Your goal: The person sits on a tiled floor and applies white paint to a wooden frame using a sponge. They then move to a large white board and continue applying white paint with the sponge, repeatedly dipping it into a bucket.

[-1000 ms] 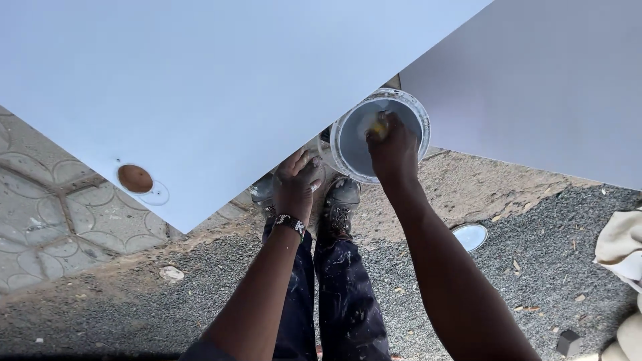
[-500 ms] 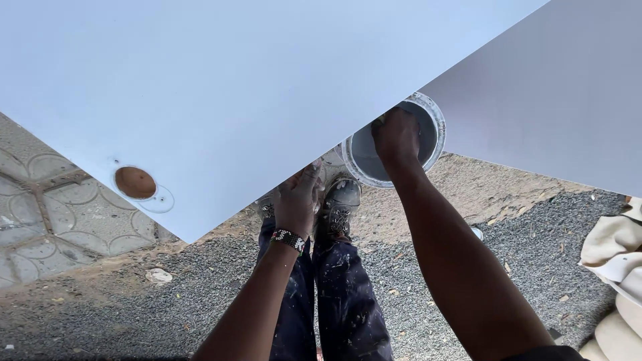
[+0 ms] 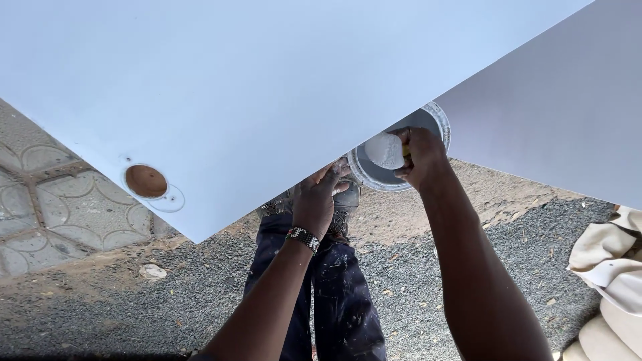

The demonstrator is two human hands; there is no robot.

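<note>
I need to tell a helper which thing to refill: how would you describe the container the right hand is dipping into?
Find the gap between the two big white panels. Just below it sits a round open paint can with a metal rim and pale grey paint inside, where the right hand holds a paint-coated sponge. It is the only container here.

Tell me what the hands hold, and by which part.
Right hand grips a paint-coated sponge by its end, over the bucket. Left hand holds nothing; it rests at the white panel's edge.

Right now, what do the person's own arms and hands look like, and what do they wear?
Both arms are bare, without sleeves or gloves. The left hand has a beaded wristband in black, white, red and green at the wrist. The right hand wears nothing, and pale paint marks its fingertips.
</note>
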